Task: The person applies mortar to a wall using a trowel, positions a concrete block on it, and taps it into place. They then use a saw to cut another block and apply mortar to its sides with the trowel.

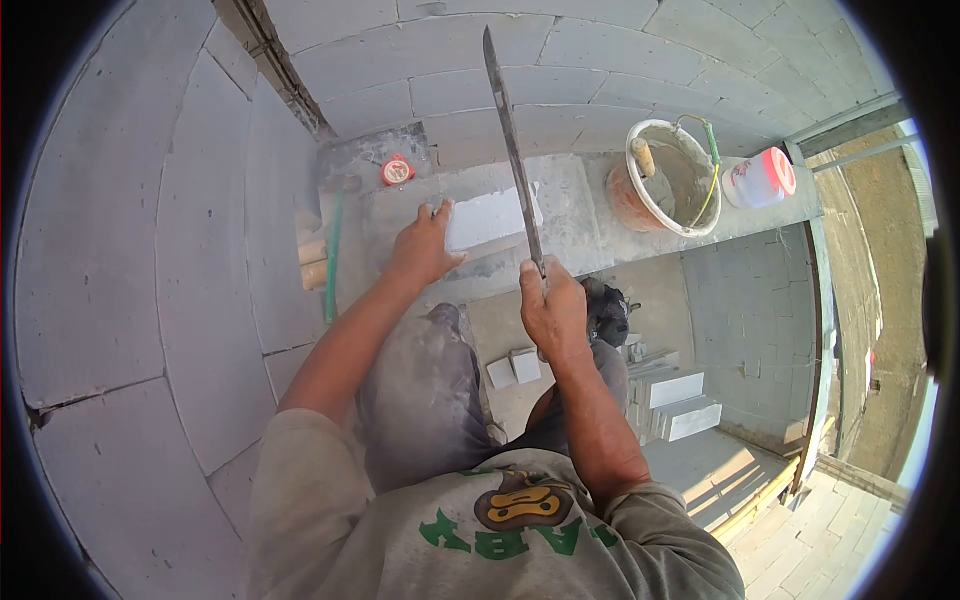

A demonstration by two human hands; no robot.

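My right hand (556, 308) is wrapped around the handle end of a long, narrow machete-like blade (512, 140). The blade points up and away from me, passing in front of a white lightweight block (488, 218). That block lies on a grey ledge (570, 215), its top pale and dusty. At the block's left end, my left hand (428, 245) grips it, fingers on the far side and thumb on the near side. Part of the block's right end is hidden behind the blade.
A red tape measure (397, 170) lies on the ledge's left. To the right stand a mortar bucket (667, 180) holding a wooden-handled tool and a clear jar (760, 180) with a red lid. A green tube (335, 255) is at the left. Cut blocks (670, 390) are stacked below.
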